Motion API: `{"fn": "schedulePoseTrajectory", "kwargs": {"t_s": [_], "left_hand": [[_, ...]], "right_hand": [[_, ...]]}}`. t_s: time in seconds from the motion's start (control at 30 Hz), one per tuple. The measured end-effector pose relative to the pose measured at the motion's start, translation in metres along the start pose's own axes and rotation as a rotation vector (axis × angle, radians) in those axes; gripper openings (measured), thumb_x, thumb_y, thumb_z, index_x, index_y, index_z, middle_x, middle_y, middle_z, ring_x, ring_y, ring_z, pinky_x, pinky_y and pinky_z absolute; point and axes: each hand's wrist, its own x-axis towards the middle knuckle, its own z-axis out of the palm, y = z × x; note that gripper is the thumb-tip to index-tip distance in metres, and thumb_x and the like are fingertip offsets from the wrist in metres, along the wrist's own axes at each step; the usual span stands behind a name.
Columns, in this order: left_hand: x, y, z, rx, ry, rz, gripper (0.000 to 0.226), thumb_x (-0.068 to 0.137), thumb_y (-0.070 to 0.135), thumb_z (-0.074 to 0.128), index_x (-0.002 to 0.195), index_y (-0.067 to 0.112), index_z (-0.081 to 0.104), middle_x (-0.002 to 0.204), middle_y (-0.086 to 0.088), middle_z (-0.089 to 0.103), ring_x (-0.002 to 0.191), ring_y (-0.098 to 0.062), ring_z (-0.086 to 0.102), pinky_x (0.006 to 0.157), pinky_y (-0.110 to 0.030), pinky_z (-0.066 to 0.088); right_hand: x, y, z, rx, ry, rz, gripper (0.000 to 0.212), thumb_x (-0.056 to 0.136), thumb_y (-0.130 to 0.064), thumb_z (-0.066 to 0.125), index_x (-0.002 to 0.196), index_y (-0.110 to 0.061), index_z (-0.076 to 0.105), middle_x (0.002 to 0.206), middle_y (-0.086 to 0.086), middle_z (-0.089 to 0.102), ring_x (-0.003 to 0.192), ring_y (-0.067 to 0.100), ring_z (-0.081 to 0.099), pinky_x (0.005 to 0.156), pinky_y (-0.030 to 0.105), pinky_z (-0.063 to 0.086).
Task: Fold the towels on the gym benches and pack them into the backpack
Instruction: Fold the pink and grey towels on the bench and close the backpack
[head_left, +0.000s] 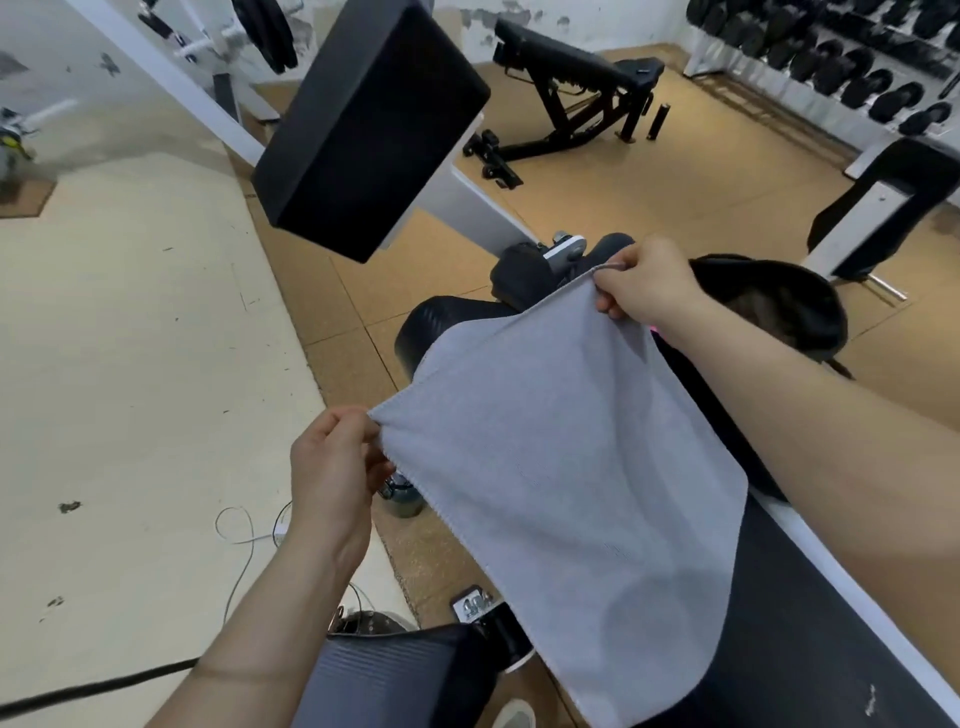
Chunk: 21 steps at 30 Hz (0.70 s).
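Grey ribbed towel (571, 467) is up in the air, stretched between both hands over the black padded table (810, 597). My left hand (332, 457) pinches the near-left corner, thumb and fingers curled on the hem. My right hand (644, 280) pinches the far corner, held higher and further out, fingers closed on the edge. Both hold cloth only. The top edge is taut; the rest hangs slack, with the lower part draped on or just over the table. Contact there is hard to tell.

A black soft bag (779, 301), probably the backpack, sits at the far end of the table just beyond my right hand. My forearm partly hides it, so I can't judge how wide its mouth is. Something pink shows at its near edge, unclear what.

Step, as I judge it: towel spread, first fold not yet made.

Risks:
- Both grips are small corner pinches, so a quick swing could pull a corner free and drop that side.
- Hands are at uneven heights, so a fold from here would likely land skewed, edges not matching.
- The lower left edge hangs near the table's side by a metal bracket (472, 605); it could snag, or slide off to the floor (130, 364).
- A bulky, uneven fold may jam at the bag opening.
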Motion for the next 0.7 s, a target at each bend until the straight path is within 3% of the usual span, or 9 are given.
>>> {"fn": "schedulePoseTrajectory", "kwargs": {"t_s": [0.17,0.23,0.3,0.37,0.47,0.57,0.7], "left_hand": [[0.01,0.001,-0.002,0.02,-0.048,0.005,0.016,0.077,-0.004,0.044,0.073,0.008,0.053,0.064,-0.002,0.047,0.058,-0.016,0.042,0.059,-0.032,0.038],[0.012,0.006,-0.001,0.108,-0.153,-0.006,0.014,0.075,-0.002,0.045,0.074,0.008,0.055,0.063,-0.001,0.051,0.059,-0.016,0.046,0.06,-0.034,0.04],[0.015,0.01,0.003,0.238,-0.272,-0.049,0.016,0.069,0.012,0.052,0.081,0.011,0.063,0.08,-0.006,0.061,0.072,-0.02,0.056,0.064,-0.037,0.045],[0.018,0.014,0.01,0.358,-0.336,-0.08,0.024,0.068,0.031,0.061,0.087,0.019,0.071,0.097,-0.004,0.067,0.087,-0.024,0.062,0.074,-0.043,0.052],[0.02,0.019,0.023,0.513,-0.332,0.008,0.028,0.075,0.045,0.071,0.086,0.02,0.072,0.096,-0.006,0.071,0.093,-0.026,0.067,0.08,-0.045,0.055],[0.017,0.022,0.032,0.585,-0.289,0.212,0.016,0.085,0.035,0.07,0.082,0.019,0.073,0.085,-0.003,0.072,0.081,-0.02,0.068,0.073,-0.041,0.056],[0.016,0.03,0.04,0.578,-0.285,0.429,0.012,0.088,0.031,0.067,0.08,0.027,0.074,0.079,0.011,0.07,0.077,-0.005,0.063,0.068,-0.03,0.051]], "right_hand": [[0.007,0.012,0.013,-0.071,0.018,-0.005,0.02,0.081,-0.014,0.047,0.067,-0.017,0.061,0.068,0.004,0.07,0.06,0.019,0.062,0.064,0.032,0.054],[0.01,0.013,0.013,-0.334,0.006,-0.074,0.018,0.084,-0.019,0.047,0.08,-0.019,0.064,0.085,0.004,0.069,0.084,0.027,0.063,0.071,0.035,0.051],[0.007,0.01,0.017,-0.638,-0.025,-0.172,0.022,0.085,-0.022,0.048,0.102,-0.024,0.064,0.107,0.009,0.06,0.104,0.033,0.053,0.079,0.04,0.048],[-0.002,0.003,0.024,-0.735,-0.045,-0.353,0.029,0.085,-0.021,0.052,0.111,-0.029,0.062,0.116,0.008,0.048,0.113,0.033,0.042,0.085,0.044,0.045],[-0.018,-0.013,0.038,-0.537,-0.26,-0.573,0.029,0.081,-0.018,0.053,0.102,-0.034,0.064,0.111,-0.004,0.053,0.11,0.018,0.048,0.086,0.044,0.045],[-0.027,-0.021,0.046,-0.304,-0.486,-0.491,0.029,0.08,-0.006,0.057,0.097,-0.028,0.066,0.101,-0.002,0.064,0.097,0.013,0.059,0.087,0.031,0.05],[-0.021,-0.024,0.046,-0.289,-0.538,-0.437,0.026,0.078,-0.002,0.055,0.092,-0.022,0.064,0.081,0.006,0.062,0.088,0.024,0.06,0.083,0.038,0.05]]}}
